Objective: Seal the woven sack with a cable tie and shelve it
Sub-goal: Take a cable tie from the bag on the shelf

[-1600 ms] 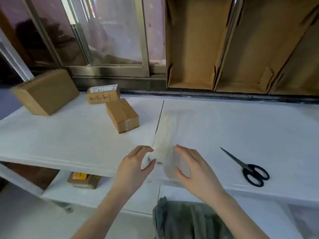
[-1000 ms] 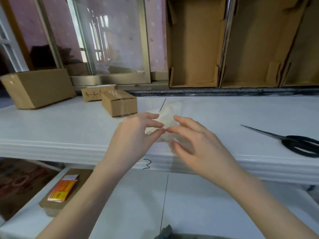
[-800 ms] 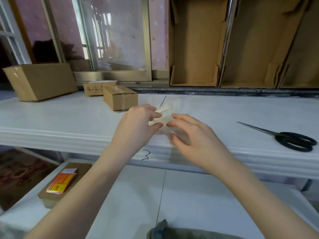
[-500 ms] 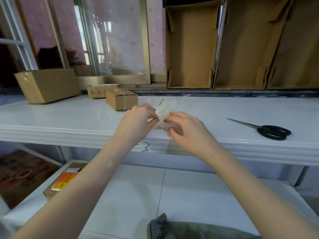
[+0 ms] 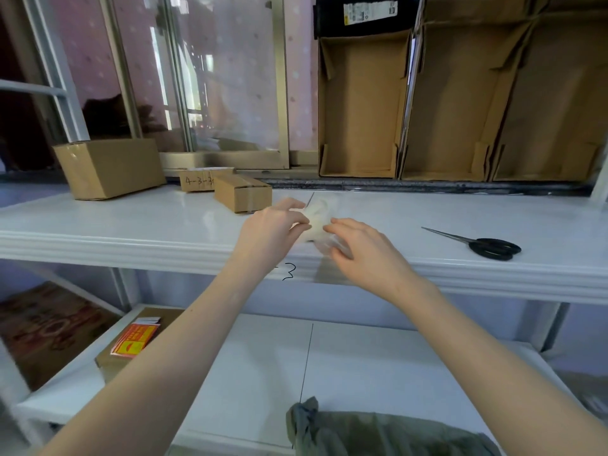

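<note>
A clear plastic packet of white cable ties (image 5: pixel 318 216) lies on the white upper shelf (image 5: pixel 131 225), its near end raised between my hands. My left hand (image 5: pixel 273 233) pinches the packet's left edge with thumb and fingers. My right hand (image 5: pixel 360 253) holds the near right part, with the fingertips on the plastic. The grey-green woven sack (image 5: pixel 388 432) sits at the bottom of the view, below the lower shelf (image 5: pixel 362 363); its bunched neck points up and left, and no hand touches it.
Black scissors (image 5: pixel 487 246) lie on the upper shelf to the right of my hands. Three cardboard boxes (image 5: pixel 110 167) stand at the left, open cardboard bins (image 5: pixel 362 103) at the back. A box with an orange label (image 5: pixel 131 343) rests on the lower shelf's left end.
My view has dropped lower, so the lower shelf and the sack's neck show. Both hands have stayed on the packet and lifted its near end off the shelf.
</note>
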`<state>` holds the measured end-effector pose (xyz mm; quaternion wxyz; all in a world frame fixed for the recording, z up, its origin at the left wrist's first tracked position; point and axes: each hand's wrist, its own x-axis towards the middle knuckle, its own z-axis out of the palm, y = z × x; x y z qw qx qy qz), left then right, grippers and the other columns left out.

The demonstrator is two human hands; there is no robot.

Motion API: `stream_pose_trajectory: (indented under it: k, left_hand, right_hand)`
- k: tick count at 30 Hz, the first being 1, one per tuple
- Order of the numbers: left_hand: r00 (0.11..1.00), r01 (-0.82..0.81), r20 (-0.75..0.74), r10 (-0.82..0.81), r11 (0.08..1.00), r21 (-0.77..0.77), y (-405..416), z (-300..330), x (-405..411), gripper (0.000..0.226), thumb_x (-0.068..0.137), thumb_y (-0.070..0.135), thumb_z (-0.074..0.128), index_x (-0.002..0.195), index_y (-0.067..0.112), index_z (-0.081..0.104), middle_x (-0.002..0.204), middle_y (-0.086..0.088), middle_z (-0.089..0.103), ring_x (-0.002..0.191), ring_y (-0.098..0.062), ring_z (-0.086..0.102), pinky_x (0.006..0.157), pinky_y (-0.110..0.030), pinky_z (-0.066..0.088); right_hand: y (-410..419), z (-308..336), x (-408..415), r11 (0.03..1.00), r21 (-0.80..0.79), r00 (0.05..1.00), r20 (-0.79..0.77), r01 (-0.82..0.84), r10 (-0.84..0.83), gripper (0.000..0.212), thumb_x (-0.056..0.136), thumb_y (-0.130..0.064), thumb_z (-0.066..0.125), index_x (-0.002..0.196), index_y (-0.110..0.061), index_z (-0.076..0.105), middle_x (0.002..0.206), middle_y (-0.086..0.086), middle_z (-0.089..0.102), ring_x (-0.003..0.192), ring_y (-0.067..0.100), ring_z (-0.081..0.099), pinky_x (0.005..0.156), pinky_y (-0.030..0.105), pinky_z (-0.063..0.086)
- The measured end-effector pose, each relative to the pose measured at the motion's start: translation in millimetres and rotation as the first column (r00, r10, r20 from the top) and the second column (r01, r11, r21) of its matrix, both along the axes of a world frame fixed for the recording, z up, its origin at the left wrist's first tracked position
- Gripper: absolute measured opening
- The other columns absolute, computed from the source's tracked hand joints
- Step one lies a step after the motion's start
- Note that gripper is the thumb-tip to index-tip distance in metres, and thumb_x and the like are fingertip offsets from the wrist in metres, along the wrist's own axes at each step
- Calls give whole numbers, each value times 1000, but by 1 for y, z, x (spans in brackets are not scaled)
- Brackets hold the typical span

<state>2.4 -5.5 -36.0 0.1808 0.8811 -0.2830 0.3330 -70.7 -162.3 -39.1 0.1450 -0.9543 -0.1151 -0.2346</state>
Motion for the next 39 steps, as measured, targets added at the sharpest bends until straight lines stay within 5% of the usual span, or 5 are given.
stream_pose_trajectory:
  k: [8,23,30,34,39]
  left_hand:
    - [947,264,231,-223,951,-163,8,-2,-32,13,89,16,59,94,14,71,86,3,72,77,-19,64,60,-39,53]
    - [805,549,478,-351,748,-374,4,58,-141,8,85,4,67,93,4,70,82,-5,68,74,-12,63,67,-13,53]
    - [832,520,198,-519,603,-605,-6,38,-193,16,85,9,67,83,23,58,80,0,66,77,-18,69,61,-22,54]
    - [808,469,-8,-589,653,-595,-18,-7,-220,16,86,10,65,85,22,54,79,10,61,77,-3,63,62,-14,49]
    - [776,345,-316,-545,787,-512,-25,-81,-239,23,90,34,57,109,22,53,105,11,64,103,-1,59,92,-26,47]
  right_hand:
    - [4,3,-8,995,84,994,99,-49,41,47,90,-14,48,137,-20,42,140,0,49,126,22,46,100,33,38]
    - [10,36,-79,930,321,915,403,-179,36,13,92,-25,55,93,-16,64,93,-6,71,92,11,63,81,33,49]
    - [-6,11,-154,816,527,951,296,-238,86,9,90,-5,53,84,-9,59,72,2,65,65,9,60,68,23,48]
    - [-22,-33,-201,837,528,984,170,-142,60,20,94,-8,44,92,-22,57,59,-2,46,54,17,41,53,22,32]
    - [-42,-88,-241,848,530,999,-38,29,-11,17,95,-24,46,82,-15,55,54,-5,40,49,8,32,49,20,25]
